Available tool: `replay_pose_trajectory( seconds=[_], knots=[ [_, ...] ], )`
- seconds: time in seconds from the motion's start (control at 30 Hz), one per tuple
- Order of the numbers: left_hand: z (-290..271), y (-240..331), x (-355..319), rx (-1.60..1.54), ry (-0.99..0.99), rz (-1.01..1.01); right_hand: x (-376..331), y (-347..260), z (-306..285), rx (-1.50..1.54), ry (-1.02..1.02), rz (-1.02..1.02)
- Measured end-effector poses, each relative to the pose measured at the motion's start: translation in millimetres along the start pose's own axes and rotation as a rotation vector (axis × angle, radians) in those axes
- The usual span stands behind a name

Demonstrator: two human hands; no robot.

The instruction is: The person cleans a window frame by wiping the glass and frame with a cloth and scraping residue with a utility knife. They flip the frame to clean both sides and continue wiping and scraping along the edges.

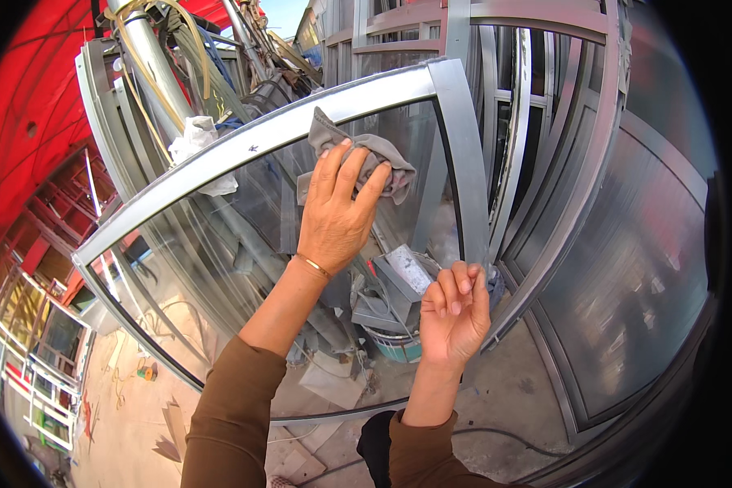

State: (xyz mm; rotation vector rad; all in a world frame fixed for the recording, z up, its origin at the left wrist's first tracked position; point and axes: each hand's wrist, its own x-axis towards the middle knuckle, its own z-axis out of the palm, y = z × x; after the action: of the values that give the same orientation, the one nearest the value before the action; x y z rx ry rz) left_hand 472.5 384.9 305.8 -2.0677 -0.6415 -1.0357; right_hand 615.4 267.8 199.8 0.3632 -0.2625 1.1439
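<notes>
My left hand [337,211], a thin bangle at its wrist, is pressing a crumpled grey cloth [386,159] against the glass of a framed pane. The silver metal frame [252,134] stands tilted before me, with a curved top edge and a dark seal around the see-through glass [179,268]. Beside the frame's right upright, my right hand [453,317] has its fingers curled in toward the palm. Nothing shows in that hand; whether it bears on the upright is hard to see.
Behind the glass stands a bucket [398,348] with boxes and tools on it. Large framed panels [626,276] lean at the right. Metal lengths and hoses [150,73] crowd the back left. A cable [504,433] and cardboard scraps [171,431] lie on the floor.
</notes>
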Motion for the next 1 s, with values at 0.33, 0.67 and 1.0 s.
replay_pose_trajectory(
  seconds=[0.33, 0.67, 1.0],
  knots=[
    [4.1, -7.7, 23.9, -0.037, -0.075, 0.156, -5.3, 13.9, 8.8, -0.181, 0.038, -0.018],
    [-156.9, -132.0, -192.4, 0.318, 0.203, -0.658, 8.8, 63.0, 19.0, -1.000, 0.075, -0.137],
    [-270.8, 5.9, -467.9, -0.404, 0.360, -1.569, 82.6, 172.9, 56.8, -1.564, -0.321, -0.618]
  ],
)
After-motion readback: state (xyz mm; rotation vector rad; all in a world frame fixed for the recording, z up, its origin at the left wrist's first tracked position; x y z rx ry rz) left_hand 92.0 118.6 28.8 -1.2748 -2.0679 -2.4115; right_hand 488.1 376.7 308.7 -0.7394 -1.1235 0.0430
